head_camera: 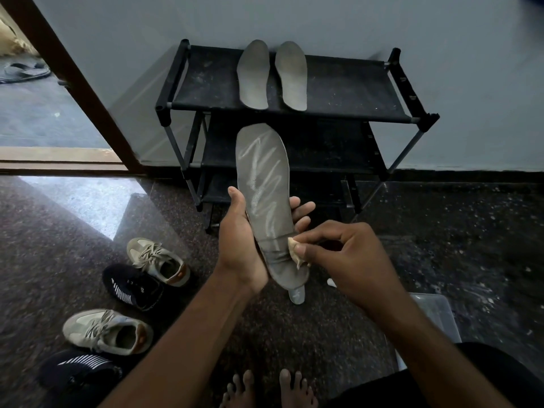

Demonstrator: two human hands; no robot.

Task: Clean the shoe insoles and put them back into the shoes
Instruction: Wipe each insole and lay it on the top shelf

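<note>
Above the floor [294, 334], left hand [238, 231] fingers wrap the insole [265, 195], right hand [338, 254] fingers pinch a tiny wipe [293, 245] — scrub hard and that bendy insole might buckle or slip.

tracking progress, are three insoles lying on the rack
No, only two insoles lie on the rack, while the third insole is held in the left hand.
</note>
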